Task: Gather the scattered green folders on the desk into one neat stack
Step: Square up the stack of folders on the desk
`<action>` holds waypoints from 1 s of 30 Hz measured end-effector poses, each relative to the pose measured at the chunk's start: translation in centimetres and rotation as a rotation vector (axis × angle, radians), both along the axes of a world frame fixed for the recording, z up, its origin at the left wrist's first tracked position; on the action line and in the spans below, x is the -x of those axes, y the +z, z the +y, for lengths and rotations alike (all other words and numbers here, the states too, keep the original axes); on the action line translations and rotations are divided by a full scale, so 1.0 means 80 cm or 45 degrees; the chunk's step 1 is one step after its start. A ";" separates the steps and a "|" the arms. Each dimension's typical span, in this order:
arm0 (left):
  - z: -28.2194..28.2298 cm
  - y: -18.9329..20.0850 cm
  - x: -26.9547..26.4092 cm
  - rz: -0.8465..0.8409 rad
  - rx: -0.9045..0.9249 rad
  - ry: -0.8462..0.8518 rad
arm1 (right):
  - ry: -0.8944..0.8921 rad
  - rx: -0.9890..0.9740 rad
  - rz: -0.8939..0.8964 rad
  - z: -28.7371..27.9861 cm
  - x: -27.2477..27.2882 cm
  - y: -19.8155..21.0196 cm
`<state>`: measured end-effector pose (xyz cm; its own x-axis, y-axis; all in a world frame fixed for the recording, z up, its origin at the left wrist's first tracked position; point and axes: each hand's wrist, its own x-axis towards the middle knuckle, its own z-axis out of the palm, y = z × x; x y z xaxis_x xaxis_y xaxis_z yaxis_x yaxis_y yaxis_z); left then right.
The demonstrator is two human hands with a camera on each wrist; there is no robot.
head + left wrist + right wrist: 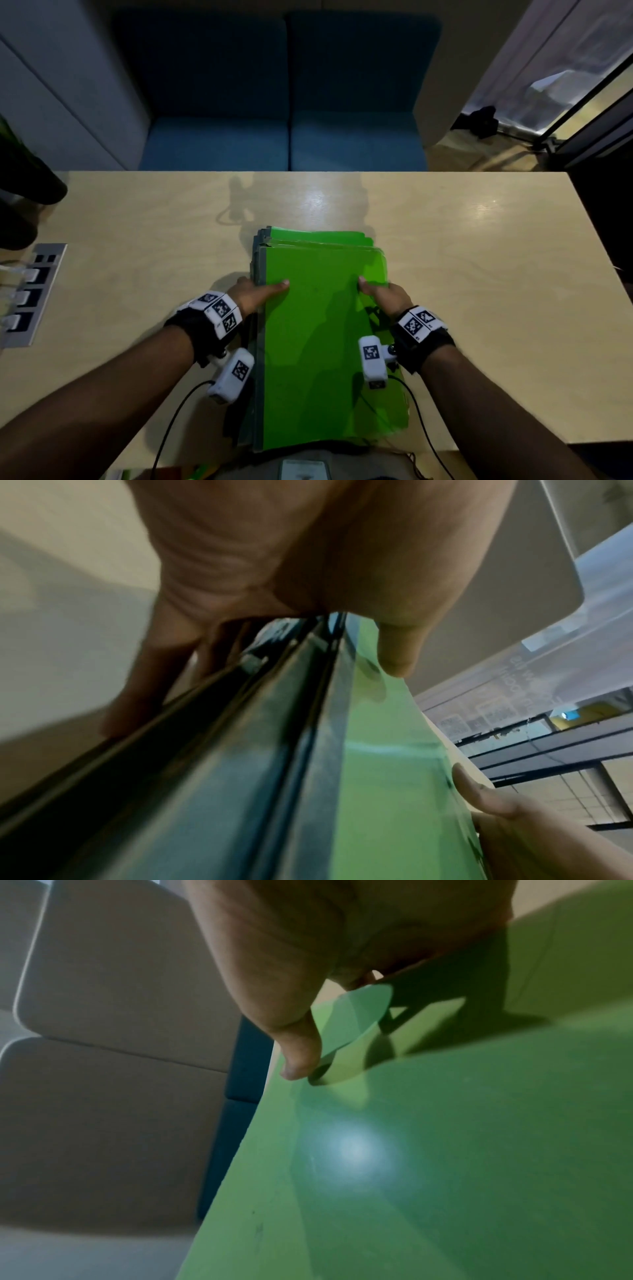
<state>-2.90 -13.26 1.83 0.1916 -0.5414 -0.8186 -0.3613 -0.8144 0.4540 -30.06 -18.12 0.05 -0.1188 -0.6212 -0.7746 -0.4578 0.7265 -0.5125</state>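
Note:
A pile of green folders (318, 342) with grey spines lies on the desk, reaching from mid-table to the near edge. My left hand (260, 291) grips the pile's left side, thumb on the top cover and fingers down along the spines (240, 750). My right hand (383, 293) holds the right side, thumb (298, 1053) on the top green cover (445, 1150), the other fingers hidden beneath. The upper folders sit slightly askew, and some far edges stick out behind the top one.
The pale wooden desk (479, 274) stretches to both sides of the pile. A metal socket panel (32, 294) with plugs sits at the left edge. A blue sofa (284, 102) stands beyond the far edge. Cables trail from my wrists near the front edge.

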 end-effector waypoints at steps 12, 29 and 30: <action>-0.004 -0.006 -0.010 0.353 0.003 0.279 | 0.161 -0.100 -0.077 -0.008 0.004 -0.009; -0.015 0.112 -0.031 0.582 1.036 0.393 | -0.087 0.902 -0.679 -0.052 -0.025 0.093; -0.017 0.124 -0.035 0.544 1.126 0.361 | -0.099 1.001 -0.754 -0.056 -0.026 0.109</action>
<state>-0.08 -14.62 11.79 0.1922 -0.9651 -0.1776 0.1253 -0.1554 0.9799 -27.96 -22.59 8.80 0.0924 -0.9914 -0.0923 0.0633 0.0984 -0.9931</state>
